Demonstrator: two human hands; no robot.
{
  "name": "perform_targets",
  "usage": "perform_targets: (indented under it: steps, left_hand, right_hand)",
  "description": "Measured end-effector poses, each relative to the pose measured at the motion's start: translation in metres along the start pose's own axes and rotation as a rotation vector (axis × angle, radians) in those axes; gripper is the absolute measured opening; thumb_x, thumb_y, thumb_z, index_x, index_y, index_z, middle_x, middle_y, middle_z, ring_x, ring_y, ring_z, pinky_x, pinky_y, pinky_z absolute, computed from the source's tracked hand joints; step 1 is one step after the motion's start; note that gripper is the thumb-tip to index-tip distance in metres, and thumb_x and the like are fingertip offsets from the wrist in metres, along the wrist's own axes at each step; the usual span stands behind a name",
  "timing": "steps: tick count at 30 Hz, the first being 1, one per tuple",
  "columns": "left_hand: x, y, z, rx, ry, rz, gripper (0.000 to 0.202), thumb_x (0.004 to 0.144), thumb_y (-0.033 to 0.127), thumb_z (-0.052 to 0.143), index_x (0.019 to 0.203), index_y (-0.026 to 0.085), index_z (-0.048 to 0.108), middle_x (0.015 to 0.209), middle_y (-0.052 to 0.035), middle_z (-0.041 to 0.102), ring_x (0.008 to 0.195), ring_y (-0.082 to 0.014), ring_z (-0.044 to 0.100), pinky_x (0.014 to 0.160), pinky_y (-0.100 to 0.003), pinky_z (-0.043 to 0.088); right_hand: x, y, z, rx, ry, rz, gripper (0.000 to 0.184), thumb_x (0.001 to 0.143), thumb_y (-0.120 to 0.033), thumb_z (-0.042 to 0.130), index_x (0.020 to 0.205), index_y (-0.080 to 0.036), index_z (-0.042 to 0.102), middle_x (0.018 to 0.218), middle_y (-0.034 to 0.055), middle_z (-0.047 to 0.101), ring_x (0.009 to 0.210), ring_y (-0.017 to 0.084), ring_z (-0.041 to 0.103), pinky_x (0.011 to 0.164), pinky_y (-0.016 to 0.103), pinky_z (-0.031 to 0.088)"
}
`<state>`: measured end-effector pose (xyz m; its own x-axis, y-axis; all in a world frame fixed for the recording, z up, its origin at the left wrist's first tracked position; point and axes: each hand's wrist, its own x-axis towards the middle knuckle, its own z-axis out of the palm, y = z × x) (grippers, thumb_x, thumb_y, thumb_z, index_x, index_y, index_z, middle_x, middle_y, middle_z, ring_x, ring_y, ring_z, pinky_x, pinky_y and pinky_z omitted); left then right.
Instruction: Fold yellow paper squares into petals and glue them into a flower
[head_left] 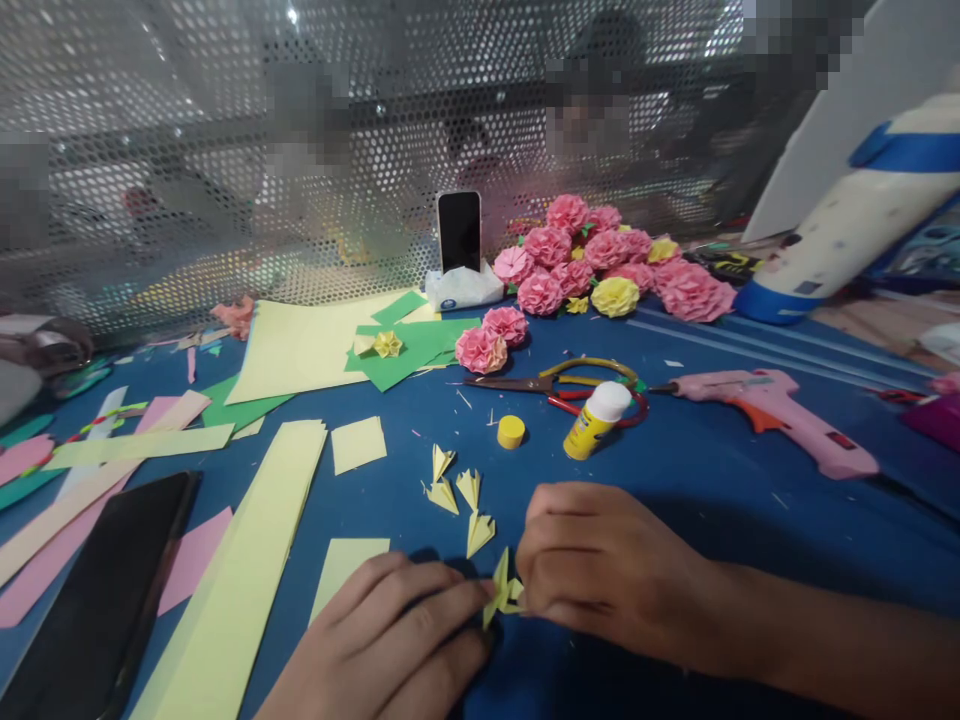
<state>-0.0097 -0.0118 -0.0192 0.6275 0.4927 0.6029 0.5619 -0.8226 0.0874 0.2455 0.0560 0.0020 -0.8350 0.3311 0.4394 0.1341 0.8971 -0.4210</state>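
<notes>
Folded paper [501,590], pale yellow and pointed, sits low in the frame, just right of centre, pinched at its two sides by the person I'm watching. The left hand [397,635] grips its left edge by the fingertips; the right hand [615,565], fingers curled, nips the opposite edge.

Just above them, four similar pieces [441,497] lie on the blue table [405,510]. Beyond, near the middle, I see a yellow cap [511,433] beside an uncapped glue stick [589,430], its white end up, with scissors [521,384] lying just behind.

Over on the right rests a pink glue gun [776,395]. Pink flowers [547,250] are heaped at upper right of centre, next to an upright phone [460,232]. Yellow strips [251,560] slant across the lower left, alongside a dark phone [97,600], and a small square [358,445] lies near their top end.
</notes>
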Motion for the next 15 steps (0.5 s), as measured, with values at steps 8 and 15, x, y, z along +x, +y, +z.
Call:
perform_targets:
  steps: [8, 15]
  left_hand:
    - [0.005, 0.001, 0.008, 0.081, -0.002, 0.114, 0.04, 0.109, 0.019, 0.036, 0.101, 0.025, 0.075, 0.114, 0.0091, 0.074, 0.106, -0.0074, 0.066, 0.114, -0.021, 0.037]
    - [0.01, 0.001, -0.005, 0.182, -0.202, 0.173, 0.04, 0.11, 0.019, 0.032, 0.121, 0.025, 0.07, 0.123, 0.0078, 0.071, 0.108, -0.0111, 0.068, 0.098, -0.023, 0.052]
  right_hand:
    - [0.002, 0.008, -0.004, 0.103, 0.006, 0.082, 0.03, 0.1, -0.042, 0.06, 0.082, -0.018, 0.065, 0.08, -0.0012, 0.069, 0.075, 0.013, 0.055, 0.078, 0.029, 0.038]
    - [0.002, 0.007, -0.001, 0.09, -0.074, 0.295, 0.011, 0.099, -0.03, 0.061, 0.102, -0.02, 0.063, 0.098, 0.0023, 0.065, 0.09, 0.018, 0.055, 0.081, 0.031, 0.038]
